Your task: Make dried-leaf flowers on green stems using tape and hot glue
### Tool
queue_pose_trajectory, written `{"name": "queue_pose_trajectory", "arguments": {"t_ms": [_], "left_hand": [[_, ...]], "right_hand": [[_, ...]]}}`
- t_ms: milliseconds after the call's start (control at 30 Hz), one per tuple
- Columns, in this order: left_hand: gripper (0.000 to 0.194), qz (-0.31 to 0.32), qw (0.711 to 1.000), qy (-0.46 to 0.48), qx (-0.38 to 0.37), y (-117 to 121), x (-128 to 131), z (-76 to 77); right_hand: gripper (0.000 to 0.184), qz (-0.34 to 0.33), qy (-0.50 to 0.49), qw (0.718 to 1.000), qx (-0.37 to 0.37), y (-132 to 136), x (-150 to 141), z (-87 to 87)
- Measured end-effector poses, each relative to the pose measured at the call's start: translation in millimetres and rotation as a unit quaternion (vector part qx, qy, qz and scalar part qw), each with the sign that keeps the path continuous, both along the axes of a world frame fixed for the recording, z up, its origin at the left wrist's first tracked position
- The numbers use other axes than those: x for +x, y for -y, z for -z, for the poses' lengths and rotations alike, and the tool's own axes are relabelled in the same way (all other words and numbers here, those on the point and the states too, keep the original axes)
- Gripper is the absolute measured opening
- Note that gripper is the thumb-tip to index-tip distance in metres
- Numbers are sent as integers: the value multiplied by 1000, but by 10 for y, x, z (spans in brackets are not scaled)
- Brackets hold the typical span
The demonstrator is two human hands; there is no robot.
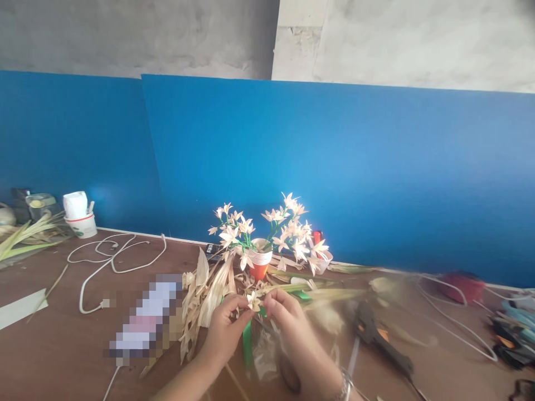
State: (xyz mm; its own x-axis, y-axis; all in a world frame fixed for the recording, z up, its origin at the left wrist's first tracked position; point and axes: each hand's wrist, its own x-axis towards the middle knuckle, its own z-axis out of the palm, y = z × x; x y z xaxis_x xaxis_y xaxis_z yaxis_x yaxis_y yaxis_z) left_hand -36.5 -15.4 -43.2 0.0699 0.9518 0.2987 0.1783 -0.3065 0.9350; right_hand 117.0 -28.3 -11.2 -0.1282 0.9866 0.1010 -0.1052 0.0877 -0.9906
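Note:
Both my hands meet low in the middle of the brown table [50, 351], pinched around one small cream paper flower [253, 301]. My left hand [225, 328] grips it from the left with curled fingers. My right hand [288, 320], a bracelet at its wrist, pinches it from the right. A green strip [247, 341] hangs down below the flower between my hands. Just behind them an orange and white paper cup [259, 262] holds a bunch of the same cream flowers [288, 228] on green stems.
Dried pale leaves [204, 295] lie left of my hands. A black glue gun [378, 340] rests to the right, with white cables [112, 259] and tools around. A white cup [81, 223] and green leaves [25, 236] sit far left. A blue panel [334, 167] backs the table.

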Motion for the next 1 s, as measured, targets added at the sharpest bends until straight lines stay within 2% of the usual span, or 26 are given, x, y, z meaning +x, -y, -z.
{"name": "queue_pose_trajectory", "arguments": {"t_ms": [67,200,333,533,700,833,1000], "left_hand": [[17,-12,1000,-4,22,6,-2,-5],[17,-31,999,-12,31,19,-8,-25],[17,-20,999,-9,27,24,-11,-44],[19,10,999,17,34,20,-12,-49],[17,-9,998,-11,60,12,-10,-37],[12,-12,997,-33,66,14,0,-26],[12,-12,998,-38,58,14,1,-14]], "right_hand": [[27,4,20,1000,-21,19,-16,-54],[23,-22,4,999,-49,19,-66,-48],[16,-17,-26,997,-66,0,-69,9],[10,-23,-4,993,-115,-12,-59,56],[8,-17,-8,994,-105,-6,-27,5],[17,9,-8,997,-81,3,6,-50],[16,-4,8,997,-74,-9,-16,-12]]}}
